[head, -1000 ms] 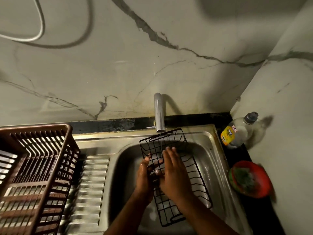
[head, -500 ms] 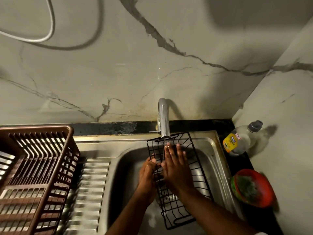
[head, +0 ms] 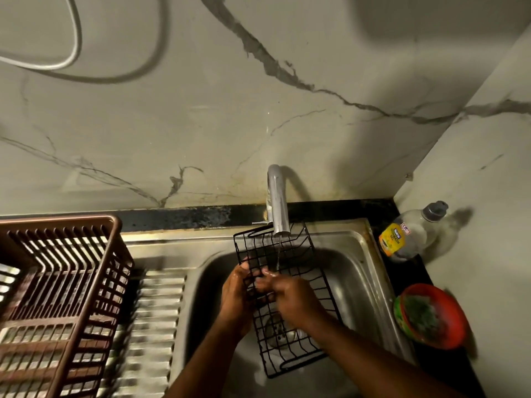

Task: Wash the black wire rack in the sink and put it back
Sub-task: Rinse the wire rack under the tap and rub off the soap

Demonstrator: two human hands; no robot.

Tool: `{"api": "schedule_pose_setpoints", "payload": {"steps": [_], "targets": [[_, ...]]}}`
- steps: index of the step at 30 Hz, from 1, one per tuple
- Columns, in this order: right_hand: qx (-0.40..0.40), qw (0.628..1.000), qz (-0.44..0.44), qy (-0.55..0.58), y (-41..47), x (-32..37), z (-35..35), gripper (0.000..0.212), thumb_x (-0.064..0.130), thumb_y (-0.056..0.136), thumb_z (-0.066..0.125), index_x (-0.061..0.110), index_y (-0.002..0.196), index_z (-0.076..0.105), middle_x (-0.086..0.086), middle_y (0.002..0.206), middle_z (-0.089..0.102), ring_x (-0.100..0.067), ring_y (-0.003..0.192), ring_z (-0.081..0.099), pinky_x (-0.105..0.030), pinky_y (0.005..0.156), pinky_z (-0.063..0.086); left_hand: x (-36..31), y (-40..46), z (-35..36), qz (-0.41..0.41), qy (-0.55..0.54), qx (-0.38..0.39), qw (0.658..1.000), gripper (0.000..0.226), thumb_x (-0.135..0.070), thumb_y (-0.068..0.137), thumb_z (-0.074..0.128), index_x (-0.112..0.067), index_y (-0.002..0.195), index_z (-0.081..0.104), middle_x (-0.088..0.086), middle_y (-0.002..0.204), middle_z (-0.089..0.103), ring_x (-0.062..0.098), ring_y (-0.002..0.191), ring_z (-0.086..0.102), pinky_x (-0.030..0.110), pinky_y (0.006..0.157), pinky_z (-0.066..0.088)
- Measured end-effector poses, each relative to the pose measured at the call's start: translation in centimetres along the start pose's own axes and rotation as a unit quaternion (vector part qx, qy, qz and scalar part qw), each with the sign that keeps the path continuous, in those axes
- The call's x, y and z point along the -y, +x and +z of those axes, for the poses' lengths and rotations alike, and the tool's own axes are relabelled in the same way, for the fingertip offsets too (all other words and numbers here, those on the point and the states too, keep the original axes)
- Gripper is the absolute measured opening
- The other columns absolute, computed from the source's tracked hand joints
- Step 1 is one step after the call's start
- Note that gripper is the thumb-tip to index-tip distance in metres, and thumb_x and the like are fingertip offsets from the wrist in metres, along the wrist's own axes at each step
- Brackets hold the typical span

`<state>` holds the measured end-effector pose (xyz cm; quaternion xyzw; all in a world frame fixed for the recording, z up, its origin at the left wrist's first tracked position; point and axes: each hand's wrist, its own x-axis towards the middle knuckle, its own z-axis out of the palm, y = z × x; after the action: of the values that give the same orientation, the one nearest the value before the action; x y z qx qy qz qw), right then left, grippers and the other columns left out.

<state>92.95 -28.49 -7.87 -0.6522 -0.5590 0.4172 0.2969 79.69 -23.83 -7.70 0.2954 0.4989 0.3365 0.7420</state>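
Right hand [head: 290,294] slides back down the black wire rack [head: 283,300], fingers now curled into the mesh instead of flat up near the tap [head: 277,202]. Left hand [head: 237,294] grips the left edge, rack tilted over the sink [head: 359,271] under thin running water. Scrubbing continues.

Off to the left there's a brown plastic dish basket [head: 54,297] with slatted sides, sitting on the ribbed steel drainboard [head: 155,326]. Back wall is pale marble-look tile [head: 201,116] with dark veins, and a grey cable [head: 69,50] loops across the top left. On the black counter [head: 408,268] in the right corner, a clear bottle [head: 411,234] with a yellow label and grey cap leans back toward the corner, and nearer the camera there's a red bowl [head: 431,314] with something green in it, a bit blurry.
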Motion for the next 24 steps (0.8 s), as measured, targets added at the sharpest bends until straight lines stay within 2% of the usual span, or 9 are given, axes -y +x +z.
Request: {"api": "schedule_pose_setpoints", "payload": {"steps": [1, 3, 6, 11, 14, 17, 19, 22, 24], "targets": [[-0.053, 0.985, 0.067, 0.152, 0.9, 0.7, -0.7, 0.039, -0.005, 0.097, 0.046, 0.019, 0.115, 0.071, 0.002, 0.131, 0.066, -0.005, 0.118, 0.063, -0.029, 0.101, 0.053, 0.0, -0.1, -0.1, 0.004, 0.005, 0.008, 1.0, 0.027, -0.042, 0.102, 0.05, -0.023, 0.113, 0.065, 0.019, 0.115, 0.074, 0.041, 0.104, 0.071, 0.051, 0.085, 0.058], [-0.124, 0.887, 0.177, 0.409, 3.7, 1.7, -1.9, 0.034, -0.008, 0.097, 0.039, 0.006, 0.104, 0.069, -0.009, 0.106, 0.076, -0.02, 0.097, 0.073, -0.028, 0.079, 0.059, 0.2, -0.3, 0.1, 0.017, 0.029, 0.038, 0.999, 0.04, -0.05, 0.097, 0.053, -0.023, 0.123, 0.064, 0.016, 0.119, 0.074, 0.044, 0.105, 0.072, 0.057, 0.091, 0.057], [-0.106, 0.763, 0.246, 0.589, 5.8, 2.3, -2.4, 0.036, -0.002, 0.098, 0.032, 0.002, 0.105, 0.066, -0.014, 0.098, 0.077, -0.027, 0.093, 0.074, -0.035, 0.081, 0.059, 0.7, -0.3, 0.6, 0.04, 0.06, 0.056, 0.996, 0.051, -0.047, 0.091, 0.054, -0.019, 0.133, 0.061, 0.015, 0.123, 0.073, 0.044, 0.107, 0.071, 0.055, 0.088, 0.058], [0.109, 0.817, 0.367, 0.432, 1.4, 0.8, -0.6, 0.043, 0.008, 0.091, 0.035, 0.01, 0.107, 0.075, -0.01, 0.107, 0.077, -0.024, 0.103, 0.073, -0.042, 0.096, 0.053, 0.0, 1.2, -0.2, 0.053, 0.051, 0.008, 0.997, 0.055, -0.046, 0.09, 0.056, -0.008, 0.13, 0.062, 0.025, 0.125, 0.068, 0.049, 0.109, 0.068, 0.055, 0.085, 0.057], [0.161, 0.843, 0.409, 0.309, -1.3, -0.2, -0.5, 0.045, 0.008, 0.09, 0.034, 0.004, 0.105, 0.076, -0.013, 0.1, 0.078, -0.027, 0.096, 0.075, -0.045, 0.099, 0.054, -0.5, 1.7, -0.4, 0.055, 0.065, 0.029, 0.996, 0.051, -0.043, 0.093, 0.051, -0.014, 0.135, 0.059, 0.022, 0.128, 0.068, 0.052, 0.107, 0.068, 0.055, 0.087, 0.058], [0.116, 0.905, 0.362, 0.193, 0.1, 1.5, -1.5, 0.041, 0.013, 0.101, 0.033, -0.001, 0.101, 0.071, -0.013, 0.085, 0.078, -0.026, 0.08, 0.076, -0.04, 0.082, 0.062, -0.4, 1.5, 0.0, 0.062, 0.075, 0.055, 0.994, 0.05, -0.04, 0.093, 0.052, -0.015, 0.137, 0.059, 0.019, 0.126, 0.069, 0.044, 0.109, 0.07, 0.05, 0.084, 0.061], [0.014, 0.93, 0.301, 0.211, 3.3, 2.8, -2.6, 0.036, 0.014, 0.102, 0.037, -0.002, 0.1, 0.069, -0.011, 0.076, 0.075, -0.025, 0.069, 0.073, -0.038, 0.072, 0.06, -0.2, 1.2, 0.2, 0.064, 0.082, 0.076, 0.992, 0.049, -0.041, 0.093, 0.053, -0.014, 0.134, 0.061, 0.019, 0.122, 0.071, 0.041, 0.106, 0.071, 0.049, 0.081, 0.061], [-0.086, 0.885, 0.279, 0.363, 6.8, 4.4, -3.8, 0.036, 0.007, 0.098, 0.034, 0.002, 0.095, 0.069, -0.011, 0.079, 0.077, -0.024, 0.071, 0.073, -0.039, 0.075, 0.06, -0.2, 0.6, 0.7, 0.055, 0.092, 0.085, 0.991, 0.045, -0.043, 0.094, 0.051, -0.015, 0.126, 0.065, 0.018, 0.117, 0.073, 0.046, 0.1, 0.072, 0.054, 0.082, 0.059], [-0.058, 0.858, 0.288, 0.421, 6.0, 4.6, -3.1, 0.037, 0.005, 0.097, 0.032, 0.006, 0.095, 0.069, -0.008, 0.081, 0.077, -0.021, 0.075, 0.073, -0.038, 0.083, 0.059, -0.6, 0.6, 0.9, 0.052, 0.09, 0.065, 0.992, 0.048, -0.05, 0.09, 0.056, -0.014, 0.121, 0.067, 0.018, 0.112, 0.075, 0.043, 0.095, 0.073, 0.05, 0.079, 0.06]]}}
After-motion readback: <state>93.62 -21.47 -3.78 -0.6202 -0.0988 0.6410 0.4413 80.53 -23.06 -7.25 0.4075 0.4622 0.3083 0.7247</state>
